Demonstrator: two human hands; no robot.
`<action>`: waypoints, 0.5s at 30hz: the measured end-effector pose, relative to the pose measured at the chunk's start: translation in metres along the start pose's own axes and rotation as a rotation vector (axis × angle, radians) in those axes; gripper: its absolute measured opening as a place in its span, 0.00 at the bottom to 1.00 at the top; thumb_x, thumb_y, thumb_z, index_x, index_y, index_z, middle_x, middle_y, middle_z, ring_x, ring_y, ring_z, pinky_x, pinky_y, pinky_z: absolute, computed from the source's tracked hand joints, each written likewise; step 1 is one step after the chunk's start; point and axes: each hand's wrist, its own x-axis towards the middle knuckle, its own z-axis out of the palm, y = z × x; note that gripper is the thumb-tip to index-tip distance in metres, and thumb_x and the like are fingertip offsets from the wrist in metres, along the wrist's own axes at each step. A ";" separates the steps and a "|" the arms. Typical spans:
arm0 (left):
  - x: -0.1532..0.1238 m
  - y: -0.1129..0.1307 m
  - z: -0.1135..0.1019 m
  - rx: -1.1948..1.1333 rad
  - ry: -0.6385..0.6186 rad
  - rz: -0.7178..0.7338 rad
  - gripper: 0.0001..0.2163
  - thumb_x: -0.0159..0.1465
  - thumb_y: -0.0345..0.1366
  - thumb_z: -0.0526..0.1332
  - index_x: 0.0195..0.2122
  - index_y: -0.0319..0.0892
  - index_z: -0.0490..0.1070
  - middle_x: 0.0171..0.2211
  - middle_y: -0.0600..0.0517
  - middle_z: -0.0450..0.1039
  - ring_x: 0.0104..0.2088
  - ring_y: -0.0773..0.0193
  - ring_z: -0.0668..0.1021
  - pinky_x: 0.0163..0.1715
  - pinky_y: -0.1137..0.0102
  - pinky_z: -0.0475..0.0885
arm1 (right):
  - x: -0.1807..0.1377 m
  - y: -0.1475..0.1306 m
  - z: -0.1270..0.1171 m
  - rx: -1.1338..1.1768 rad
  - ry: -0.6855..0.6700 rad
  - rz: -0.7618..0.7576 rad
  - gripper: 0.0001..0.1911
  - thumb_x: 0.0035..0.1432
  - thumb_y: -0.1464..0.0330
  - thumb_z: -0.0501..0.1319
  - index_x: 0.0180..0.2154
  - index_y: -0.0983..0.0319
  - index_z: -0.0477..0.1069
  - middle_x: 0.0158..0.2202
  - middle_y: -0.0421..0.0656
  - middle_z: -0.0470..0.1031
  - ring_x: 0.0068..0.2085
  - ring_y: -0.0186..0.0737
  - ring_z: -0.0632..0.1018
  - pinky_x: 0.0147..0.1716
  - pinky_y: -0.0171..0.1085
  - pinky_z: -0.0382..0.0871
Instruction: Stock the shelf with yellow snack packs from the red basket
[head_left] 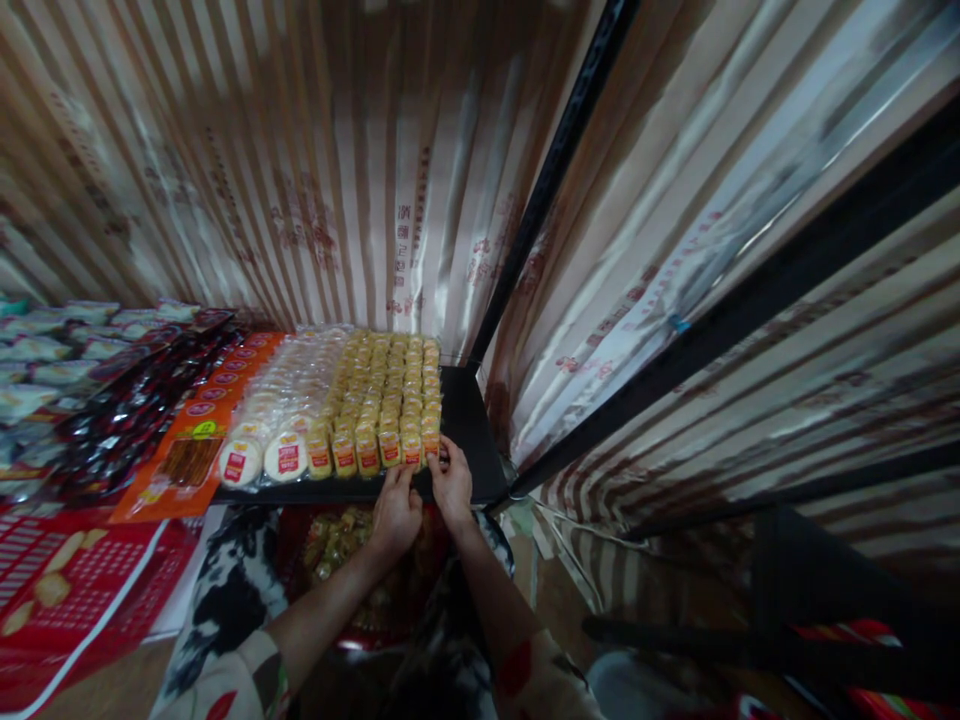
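At the front edge of the black shelf (471, 425), the left hand (398, 510) and right hand (453, 487), just apart, touch yellow packets (386, 400) packed on it in tight rows, seemingly so neighbours brace each other; whether either grips, I cannot tell.

Glossy, crinkled clear plastic wraps the yellow packets (386, 400) at centre. The black shelf (469, 420) beneath looks smooth and matt; the red basket (97, 590), lower left, looks plastic. The pleated curtain (337, 150) above has a satiny sheen.
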 end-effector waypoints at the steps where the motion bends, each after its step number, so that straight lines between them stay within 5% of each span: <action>1: 0.000 0.000 -0.001 0.004 -0.005 -0.001 0.24 0.52 0.24 0.52 0.51 0.37 0.66 0.52 0.42 0.65 0.52 0.56 0.70 0.54 0.62 0.64 | 0.000 -0.001 0.001 -0.004 0.006 0.001 0.21 0.54 0.65 0.55 0.50 0.61 0.66 0.42 0.48 0.70 0.43 0.42 0.72 0.35 0.38 0.71; 15: -0.023 -0.005 -0.015 0.018 0.035 0.117 0.18 0.55 0.23 0.49 0.44 0.40 0.70 0.42 0.46 0.70 0.46 0.61 0.72 0.50 0.66 0.67 | -0.026 -0.016 -0.008 -0.004 0.091 -0.051 0.24 0.57 0.60 0.51 0.53 0.65 0.62 0.49 0.53 0.66 0.47 0.43 0.69 0.38 0.37 0.70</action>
